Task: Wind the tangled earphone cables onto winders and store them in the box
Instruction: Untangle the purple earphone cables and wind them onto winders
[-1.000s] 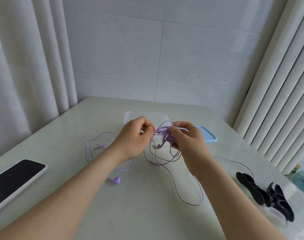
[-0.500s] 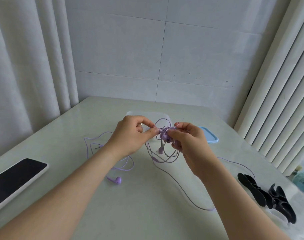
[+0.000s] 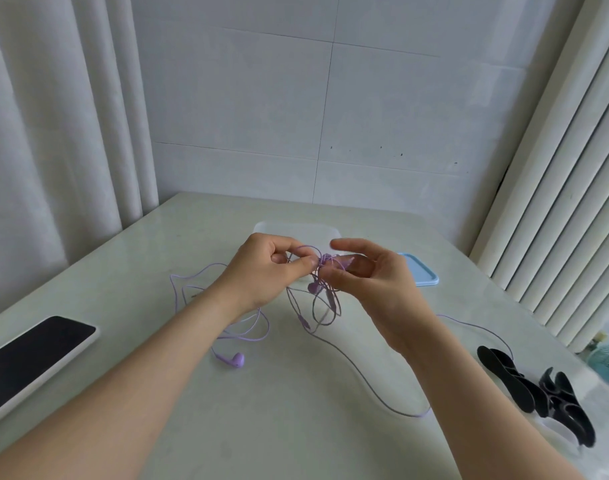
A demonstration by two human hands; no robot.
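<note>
A tangled purple earphone cable (image 3: 325, 306) hangs in loops between my hands above the table. My left hand (image 3: 265, 271) pinches a strand of it right beside a small purple winder (image 3: 331, 259). My right hand (image 3: 372, 275) holds that winder between thumb and lower fingers, with the index finger lifted straight. One earbud (image 3: 315, 287) dangles below the winder. Another earbud (image 3: 235, 359) lies on the table under my left forearm. The clear box (image 3: 296, 227) stands behind my hands, partly hidden by them.
A light blue lid (image 3: 422, 276) lies right of the box. Black winders (image 3: 538, 393) sit in a heap at the table's right edge. A phone (image 3: 29, 358) lies at the left edge. Loose cable trails across the table (image 3: 296, 427) to the left and right.
My right hand's fingers have spread and the index finger has lifted. Both hands sit slightly higher. The long cable loop on the table has slid to the right.
</note>
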